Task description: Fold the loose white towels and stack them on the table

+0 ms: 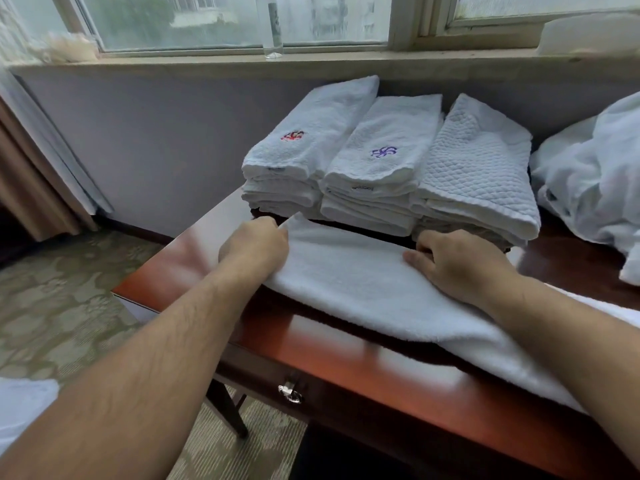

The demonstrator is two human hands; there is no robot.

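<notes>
Mid-fold: left hand (254, 247) and right hand (460, 261) pinch towel (346, 275) at its 12 o'clock edge; next, probably fold toward 6 o'clock.

White towel (363, 289); red-brown table (346, 368); white folded stacks (374, 188) bear a red emblem (293, 135), a purple emblem (383, 151), diamond quilting; beige patterned carpet (69, 306).

It looked like a hotel room: stacks of folded white towels (381, 161) with embroidered logos sat on a polished wooden tabletop (194, 251) at centre, patterned carpet (62, 306) lower left, a curtain (31, 174) far left, a window (225, 19) along the top.
</notes>
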